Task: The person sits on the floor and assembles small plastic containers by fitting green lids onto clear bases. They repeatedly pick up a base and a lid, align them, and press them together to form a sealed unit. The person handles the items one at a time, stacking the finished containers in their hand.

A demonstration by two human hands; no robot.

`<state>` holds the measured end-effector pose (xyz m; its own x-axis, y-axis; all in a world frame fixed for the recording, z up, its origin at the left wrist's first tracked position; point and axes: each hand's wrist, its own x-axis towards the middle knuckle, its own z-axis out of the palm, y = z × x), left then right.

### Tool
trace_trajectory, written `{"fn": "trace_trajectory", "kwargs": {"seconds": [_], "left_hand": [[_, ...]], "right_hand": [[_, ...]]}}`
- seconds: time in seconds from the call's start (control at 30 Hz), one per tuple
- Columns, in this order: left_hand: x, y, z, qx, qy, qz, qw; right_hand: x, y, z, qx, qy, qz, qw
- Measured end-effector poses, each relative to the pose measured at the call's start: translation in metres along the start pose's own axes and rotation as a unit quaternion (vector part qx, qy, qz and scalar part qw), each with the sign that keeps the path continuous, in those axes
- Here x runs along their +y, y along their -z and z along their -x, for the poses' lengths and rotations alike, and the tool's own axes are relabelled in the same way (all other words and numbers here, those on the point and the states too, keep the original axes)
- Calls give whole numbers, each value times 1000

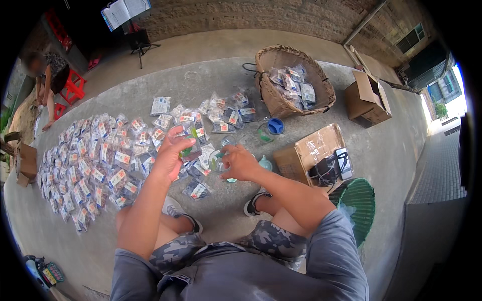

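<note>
My left hand is closed around a see-through container with bright green parts, held above the packets. My right hand has its fingers curled together at a see-through round container. Whether it grips that container's rim or a small piece over it, I cannot make out. Many small see-through packets with printed labels are spread over the ground, from beside my hands to the far left. Ahead of my right hand stand a blue-topped container and a see-through one with green inside. A pale teal round piece lies beside my right wrist.
A woven basket holding packets stands ahead. To the right are an open cardboard box, another box with a phone-like device on it, and a green basket. Someone sits by red stools at far left.
</note>
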<state>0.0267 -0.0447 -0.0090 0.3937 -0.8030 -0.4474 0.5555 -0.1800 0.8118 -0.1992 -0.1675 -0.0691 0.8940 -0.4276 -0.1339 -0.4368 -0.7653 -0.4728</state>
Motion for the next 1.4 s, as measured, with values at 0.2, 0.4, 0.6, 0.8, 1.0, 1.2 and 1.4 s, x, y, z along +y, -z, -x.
{"fn": "trace_trajectory", "kwargs": {"seconds": [0.2,0.4,0.6,0.8,1.0,1.2,1.4], "left_hand": [[2,-4,6,-15,-14,-4,1000],[5,-11,6,8,17,11,1000],[0,-8,9,32,34,13,999],[0,-7,20,37,47,-7,998],[-12,-12,17,30,56,-77,995],[-24,-10,18,22,43,-115,992],[-27,-15,18,8,27,-130,991]], "right_hand": [[57,-18,2,-30,-156,-33,987],[162,-69,-7,-140,-318,13,938],[224,-115,-45,16,-333,7,943],[240,-173,-80,116,-361,-96,920],[269,-229,-92,206,-371,-139,895],[270,-251,-94,245,-372,-155,882],[268,-240,-80,280,-357,-168,875]]}}
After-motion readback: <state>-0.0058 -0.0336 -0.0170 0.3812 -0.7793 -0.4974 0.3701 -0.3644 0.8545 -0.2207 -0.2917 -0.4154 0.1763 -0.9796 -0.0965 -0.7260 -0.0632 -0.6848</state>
